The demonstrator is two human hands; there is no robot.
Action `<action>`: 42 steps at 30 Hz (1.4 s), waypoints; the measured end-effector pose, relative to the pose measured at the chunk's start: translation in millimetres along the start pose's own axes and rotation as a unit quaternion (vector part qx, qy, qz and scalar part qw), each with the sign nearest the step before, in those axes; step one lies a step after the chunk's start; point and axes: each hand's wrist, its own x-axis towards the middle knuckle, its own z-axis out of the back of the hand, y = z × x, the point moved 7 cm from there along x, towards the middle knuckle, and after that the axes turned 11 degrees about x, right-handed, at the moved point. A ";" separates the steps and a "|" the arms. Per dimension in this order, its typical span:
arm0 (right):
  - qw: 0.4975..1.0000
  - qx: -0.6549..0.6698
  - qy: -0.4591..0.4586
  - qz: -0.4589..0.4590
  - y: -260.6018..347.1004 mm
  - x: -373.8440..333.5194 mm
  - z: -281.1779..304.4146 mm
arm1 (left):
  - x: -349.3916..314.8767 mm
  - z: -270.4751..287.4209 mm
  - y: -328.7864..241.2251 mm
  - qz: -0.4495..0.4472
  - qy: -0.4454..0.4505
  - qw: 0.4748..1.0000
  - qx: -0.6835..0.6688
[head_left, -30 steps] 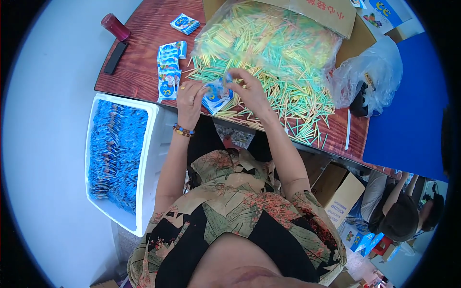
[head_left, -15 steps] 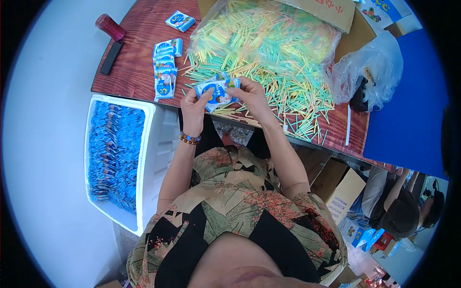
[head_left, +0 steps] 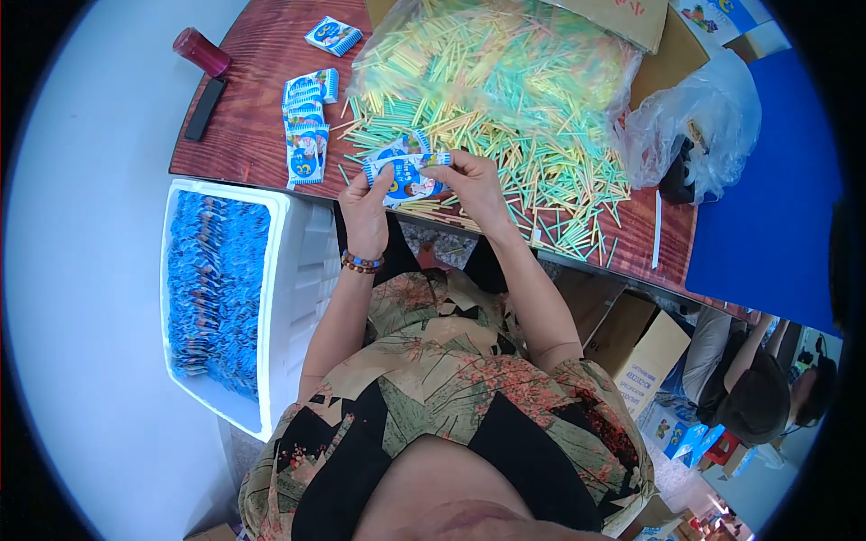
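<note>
Between my two hands is a small blue-and-white printed packet (head_left: 415,181), held over the near edge of the table. My left hand (head_left: 366,204) pinches its left end, the thumb lying on top. The other end is gripped by the thumb and fingers of my right hand (head_left: 474,185). Another packet (head_left: 410,144) of the same kind shows just behind it; whether it is held too, I cannot tell. Beyond and right of my hands spreads a heap of thin yellow, green and pink sticks (head_left: 541,167), partly under a clear plastic bag (head_left: 505,63).
Similar packets (head_left: 308,153) lie in an overlapping row on the red-brown table (head_left: 248,117). A white foam box (head_left: 275,298) full of blue packets stands at left. A red jar (head_left: 201,52), a black bar (head_left: 206,109) and a crumpled plastic bag (head_left: 713,126) are nearby. Another person (head_left: 753,392) is at right.
The held packet has tilted slightly, and more of the packet behind it shows. Both hands keep their grip with only small movement. The whole view has shifted a little.
</note>
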 end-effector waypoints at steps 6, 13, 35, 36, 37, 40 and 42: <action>0.992 0.117 0.041 -0.008 2.9 0.3 -9.8 | -4.7 -4.2 -7.3 -0.058 0.012 0.997 0.058; 1.000 -0.013 0.025 -0.001 3.2 -2.0 -3.3 | -3.8 7.6 5.4 -0.048 -0.029 0.997 0.059; 0.953 -0.259 -0.132 0.081 36.9 -27.9 94.5 | -11.1 6.7 11.4 0.038 -0.045 0.998 -0.023; 0.932 -0.295 -0.175 0.113 43.3 -31.8 112.7 | -10.2 7.0 12.1 0.043 -0.047 0.998 -0.031; 0.907 -0.331 -0.216 0.145 49.3 -36.4 129.5 | -10.1 7.7 12.8 0.045 -0.045 0.997 -0.034; 0.833 -0.470 -0.240 0.167 65.5 -43.4 163.5 | -11.7 6.5 12.0 0.036 -0.045 0.998 -0.035; 0.799 -0.536 -0.186 0.199 80.1 -46.5 165.3 | -12.7 7.7 9.9 0.035 -0.049 0.998 -0.031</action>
